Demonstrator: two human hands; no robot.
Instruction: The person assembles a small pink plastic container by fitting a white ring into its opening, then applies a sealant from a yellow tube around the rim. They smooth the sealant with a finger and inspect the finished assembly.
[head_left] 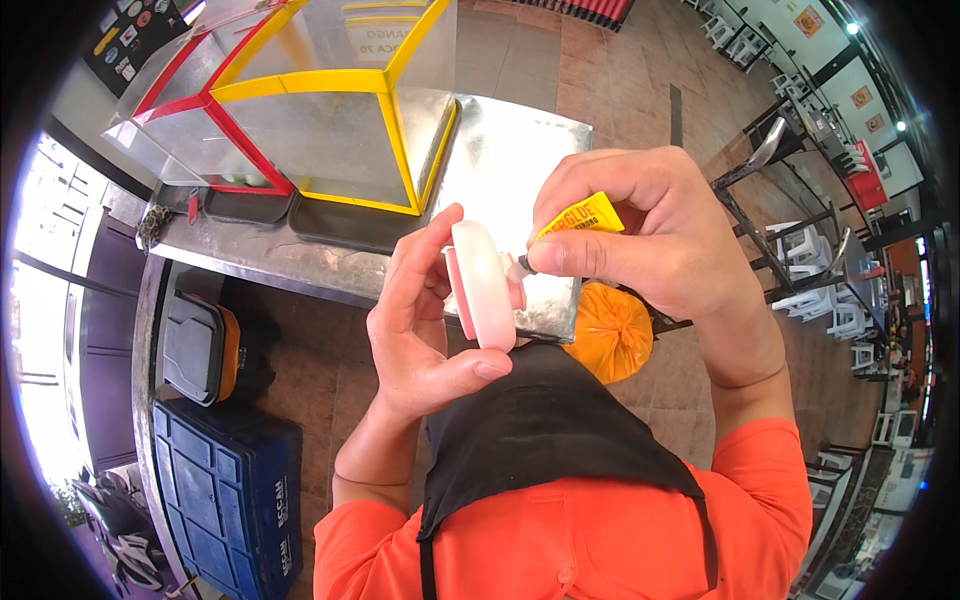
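My left hand [408, 330] grips a pale pink, rounded plastic piece [485, 285] on edge, thumb below and fingers behind it. A darker pink layer shows on its left side, and a small pink stub sticks out on its right; I cannot make out what the piece belongs to. Between the thumb and fingers of my right hand [660, 225] is a small yellow glue tube [592, 213]. Its dark tip points down and left, close to the stub; whether the two touch is unclear. Both hands are held over the metal counter [510, 130].
Yellow- and red-framed clear display cases [330, 140] stand on dark trays at the counter's left. Beyond the counter's near right corner sits a knotted orange bag [612, 335]. A blue crate [225, 490] and a grey-orange box [195, 345] are at lower left. Tables and chairs line the right.
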